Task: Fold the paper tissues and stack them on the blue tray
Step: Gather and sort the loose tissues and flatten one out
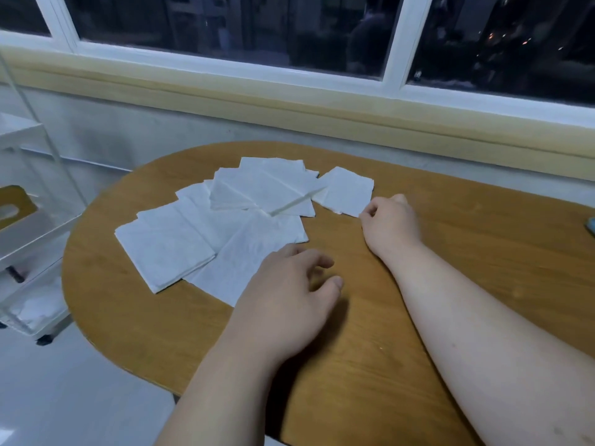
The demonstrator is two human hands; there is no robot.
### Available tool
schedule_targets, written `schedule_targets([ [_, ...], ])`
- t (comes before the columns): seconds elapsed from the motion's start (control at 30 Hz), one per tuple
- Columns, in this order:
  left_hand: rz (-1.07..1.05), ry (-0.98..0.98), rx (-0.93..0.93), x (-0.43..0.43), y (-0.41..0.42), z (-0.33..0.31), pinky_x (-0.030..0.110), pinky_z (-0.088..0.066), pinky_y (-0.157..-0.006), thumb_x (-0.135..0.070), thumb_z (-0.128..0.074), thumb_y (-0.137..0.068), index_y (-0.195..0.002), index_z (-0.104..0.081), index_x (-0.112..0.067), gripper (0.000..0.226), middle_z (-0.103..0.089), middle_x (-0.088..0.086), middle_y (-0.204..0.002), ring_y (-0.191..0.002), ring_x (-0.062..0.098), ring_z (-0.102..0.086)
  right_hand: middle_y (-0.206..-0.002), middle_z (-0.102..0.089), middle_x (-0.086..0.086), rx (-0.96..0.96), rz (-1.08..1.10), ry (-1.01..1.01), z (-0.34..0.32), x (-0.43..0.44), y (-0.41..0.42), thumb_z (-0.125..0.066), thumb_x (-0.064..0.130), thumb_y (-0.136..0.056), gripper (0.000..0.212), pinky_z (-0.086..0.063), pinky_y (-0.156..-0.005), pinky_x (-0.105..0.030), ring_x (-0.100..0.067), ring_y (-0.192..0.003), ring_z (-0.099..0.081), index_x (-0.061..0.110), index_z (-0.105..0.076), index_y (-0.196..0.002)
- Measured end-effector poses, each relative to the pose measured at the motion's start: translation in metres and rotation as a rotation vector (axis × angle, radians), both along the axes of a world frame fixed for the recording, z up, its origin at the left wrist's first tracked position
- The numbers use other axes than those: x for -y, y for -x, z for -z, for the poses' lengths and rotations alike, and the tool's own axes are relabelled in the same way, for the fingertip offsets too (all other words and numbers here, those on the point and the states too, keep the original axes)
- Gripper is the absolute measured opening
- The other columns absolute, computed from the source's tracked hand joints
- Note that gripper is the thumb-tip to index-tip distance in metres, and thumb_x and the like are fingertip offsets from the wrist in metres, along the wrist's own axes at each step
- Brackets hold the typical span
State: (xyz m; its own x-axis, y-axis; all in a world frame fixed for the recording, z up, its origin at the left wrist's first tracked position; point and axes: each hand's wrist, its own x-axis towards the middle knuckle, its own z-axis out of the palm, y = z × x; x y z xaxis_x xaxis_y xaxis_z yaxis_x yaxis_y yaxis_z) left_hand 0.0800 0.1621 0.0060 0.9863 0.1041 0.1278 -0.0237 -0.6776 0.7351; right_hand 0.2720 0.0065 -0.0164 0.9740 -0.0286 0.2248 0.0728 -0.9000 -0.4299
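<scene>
Rounded wooden table [450,252], overlapping white tissues [167,246] fanned across it, small folded tissue [346,191] beside them

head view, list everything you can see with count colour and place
loose tissues: several, white, overlapping on the table's left half
small folded tissue: one, white, right of that spread
table: one, brown wood, below the window
blue object: one sliver, table's right edge, cannot tell what
shelf unit: one, white, left of the table
window: white frame, dark panes, behind
left hand: loosely curled, at the nearest tissue's edge
right hand: pinches the folded tissue's near corner
</scene>
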Motion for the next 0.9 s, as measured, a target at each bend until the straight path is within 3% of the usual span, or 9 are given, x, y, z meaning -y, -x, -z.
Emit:
schedule_targets([
  [0.13, 0.003, -0.004, 0.004, 0.002, 0.0, 0.0, 0.021, -0.042, -0.091, -0.051, -0.057, -0.092, -0.117, -0.063, -0.038, 0.029, -0.05, -0.025, -0.116, -0.112, -0.003, -0.048, -0.106, -0.048, -0.001, 0.033, 0.0, -0.016, 0.0, 0.004, 0.006, -0.05, 0.025, -0.098, 0.023, -0.045, -0.074, -0.033, -0.027, -0.092, -0.055, 0.024, -0.063, -0.078],
  [0.3, 0.012, -0.01, 0.01, 0.009, 0.004, -0.003, 0.02, -0.04, -0.087, -0.05, -0.058, -0.092, -0.116, -0.063, -0.039, 0.027, -0.049, -0.025, -0.115, -0.111, -0.003, -0.048, -0.107, -0.056, 0.004, 0.117, -0.017, -0.245, -0.007, 0.023, 0.042, -0.055, 0.026, -0.099, 0.017, -0.037, -0.065, -0.027, -0.007, -0.074, -0.053, 0.021, -0.068, -0.089],
  [0.47, 0.017, -0.039, 0.049, 0.017, 0.008, -0.002, 0.02, -0.035, -0.093, -0.046, -0.062, -0.09, -0.137, -0.047, -0.043, 0.049, -0.038, -0.022, -0.137, -0.123, -0.005, -0.038, -0.094, -0.062, 0.013, 0.108, -0.129, -0.329, -0.011, 0.055, 0.112, -0.062, 0.023, -0.095, 0.016, -0.036, -0.069, -0.003, 0.008, -0.086, -0.053, 0.026, -0.066, -0.08],
  [0.57, 0.038, -0.098, 0.077, 0.027, 0.013, 0.0, 0.019, -0.026, -0.103, -0.041, -0.068, -0.087, -0.151, -0.025, -0.042, 0.078, -0.027, -0.017, -0.148, -0.138, -0.001, -0.02, -0.088, -0.067, 0.017, 0.033, -0.191, -0.373, -0.013, 0.074, 0.151, -0.064, 0.024, -0.095, 0.014, -0.037, -0.071, -0.005, 0.007, -0.09, -0.056, 0.029, -0.066, -0.081],
  [0.63, 0.067, -0.137, 0.074, 0.033, 0.017, 0.001, 0.02, -0.024, -0.108, -0.041, -0.071, -0.085, -0.153, -0.021, -0.042, 0.084, -0.023, -0.017, -0.152, -0.143, 0.001, -0.015, -0.088, -0.069, 0.02, -0.007, -0.226, -0.419, -0.013, 0.086, 0.171, -0.066, 0.023, -0.093, 0.013, -0.044, -0.077, -0.015, 0.002, -0.089, -0.06, 0.029, -0.067, -0.081],
  [0.7, 0.115, -0.206, 0.067, 0.038, 0.022, 0.004, 0.019, -0.025, -0.108, -0.039, -0.07, -0.087, -0.146, -0.037, -0.045, 0.068, -0.026, -0.019, -0.152, -0.142, 0.001, -0.016, -0.09, -0.071, 0.017, -0.046, -0.267, -0.484, -0.013, 0.098, 0.186, -0.067, 0.019, -0.092, 0.015, -0.051, -0.082, -0.03, -0.004, -0.087, -0.064, 0.028, -0.067, -0.081],
  [0.8, 0.155, -0.213, 0.125, 0.044, 0.029, 0.004, 0.021, -0.033, -0.105, -0.032, -0.065, -0.092, -0.106, -0.066, -0.041, 0.017, -0.044, -0.02, -0.139, -0.132, 0.0, -0.033, -0.091, -0.073, 0.003, -0.058, -0.337, -0.605, -0.015, 0.112, 0.203, -0.066, 0.013, -0.093, 0.019, -0.052, -0.085, -0.045, -0.02, -0.086, -0.065, 0.027, -0.066, -0.08],
  [0.83, 0.155, -0.185, 0.134, 0.047, 0.031, 0.001, 0.022, -0.038, -0.101, -0.032, -0.064, -0.093, -0.094, -0.066, -0.038, 0.007, -0.052, -0.022, -0.129, -0.123, -0.001, -0.042, -0.091, -0.072, -0.001, -0.046, -0.366, -0.651, -0.017, 0.116, 0.208, -0.066, 0.016, -0.091, 0.015, -0.051, -0.086, -0.047, -0.023, -0.088, -0.065, 0.027, -0.066, -0.081],
  [0.9, 0.148, -0.14, 0.096, 0.051, 0.037, -0.007, 0.024, -0.046, -0.08, -0.035, -0.06, -0.095, -0.085, -0.06, -0.033, 0.01, -0.063, -0.02, -0.095, -0.093, -0.003, -0.055, -0.096, -0.07, 0.0, -0.029, -0.453, -0.726, -0.02, 0.119, 0.216, -0.069, 0.027, -0.084, 0.009, -0.051, -0.088, -0.041, -0.022, -0.093, -0.064, 0.026, -0.066, -0.092],
])
